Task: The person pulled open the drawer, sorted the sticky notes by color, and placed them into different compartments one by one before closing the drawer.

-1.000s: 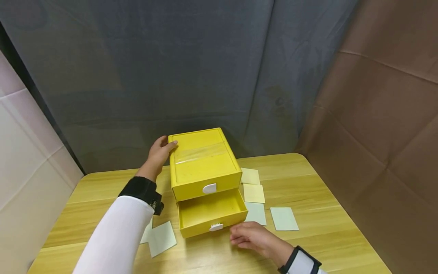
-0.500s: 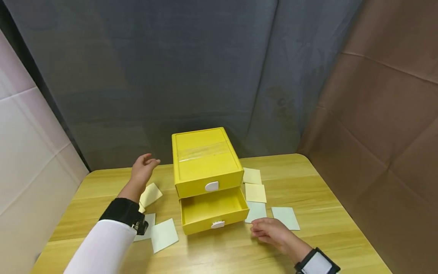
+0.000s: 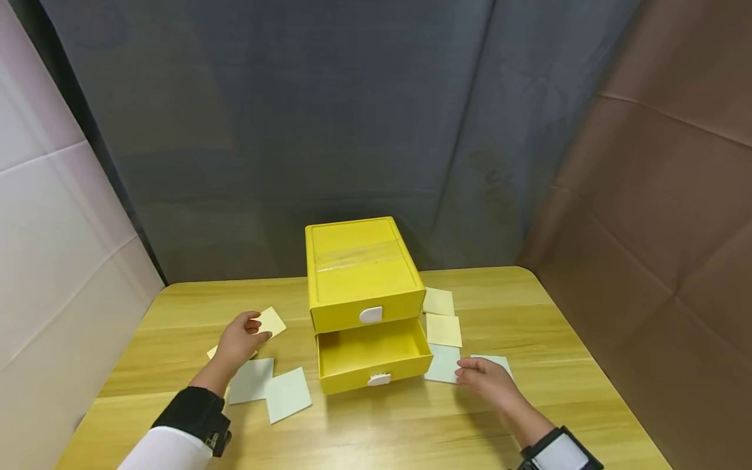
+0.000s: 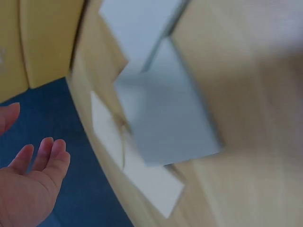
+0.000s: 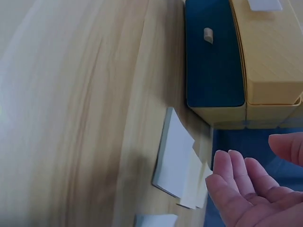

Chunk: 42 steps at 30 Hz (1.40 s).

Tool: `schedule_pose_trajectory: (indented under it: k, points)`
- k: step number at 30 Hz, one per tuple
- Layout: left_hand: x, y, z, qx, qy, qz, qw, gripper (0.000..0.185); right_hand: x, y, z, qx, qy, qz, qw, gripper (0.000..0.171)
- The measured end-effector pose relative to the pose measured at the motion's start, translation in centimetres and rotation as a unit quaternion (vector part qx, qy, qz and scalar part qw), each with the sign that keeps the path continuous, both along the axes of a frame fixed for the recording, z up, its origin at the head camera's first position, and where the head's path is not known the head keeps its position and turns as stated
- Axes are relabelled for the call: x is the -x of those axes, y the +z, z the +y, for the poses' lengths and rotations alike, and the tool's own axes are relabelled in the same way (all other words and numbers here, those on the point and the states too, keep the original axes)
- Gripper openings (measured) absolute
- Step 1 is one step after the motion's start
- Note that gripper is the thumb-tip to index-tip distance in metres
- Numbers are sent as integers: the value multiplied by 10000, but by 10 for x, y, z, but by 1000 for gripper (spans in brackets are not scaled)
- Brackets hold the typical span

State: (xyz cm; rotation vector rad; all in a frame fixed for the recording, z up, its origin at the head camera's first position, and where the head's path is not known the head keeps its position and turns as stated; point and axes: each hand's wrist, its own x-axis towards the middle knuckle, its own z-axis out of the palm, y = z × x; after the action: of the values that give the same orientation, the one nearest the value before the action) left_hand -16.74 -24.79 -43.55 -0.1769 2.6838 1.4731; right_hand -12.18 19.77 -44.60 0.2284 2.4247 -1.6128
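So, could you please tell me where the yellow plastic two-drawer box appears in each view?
Head: the yellow plastic two-drawer box stands at the centre, slightly low.
Left wrist: the box is in the top left corner, cut off.
Right wrist: the box is in the top right corner, also cut off.
Shared landmark: the light wood-grained tabletop, visible in all three.

Your left hand (image 3: 237, 341) covers part of the yellow notes (image 3: 271, 321); you cannot tell whether it touches them. Your right hand (image 3: 489, 382) hides much of the rightmost note (image 3: 501, 361). The head view cuts off the near edge of the table (image 3: 376, 434). Both wrist views crop the box (image 3: 364, 261); the left one blurs the green notes (image 4: 165, 113).
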Motion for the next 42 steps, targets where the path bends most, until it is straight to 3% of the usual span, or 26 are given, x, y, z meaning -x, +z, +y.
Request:
schedule_pose_trajectory:
  k: [5,11,18,21,34,42]
  points:
    - [-13,-13,8,602,-358,135,9975,57,1,5,-1,-699,42,468,9964,36]
    - [-27,-29,24,1026,-673,252,9921,66,3,9,-5,-1021,185,895,9906,37]
    - [-41,-36,40,1633,-1037,182,9809,75,3,13,-9,-1686,491,1188,9773,41]
    - [-43,-37,44,2008,-1103,226,9731,76,1,14,-11,-1948,598,1351,9697,43]
    - [-38,-50,50,2760,-1486,405,9488,78,-3,27,-15,-3110,1008,1948,9248,44]
    - [-37,-47,53,2951,-1604,386,9411,75,-7,35,-16,-3535,1299,2174,9005,41]
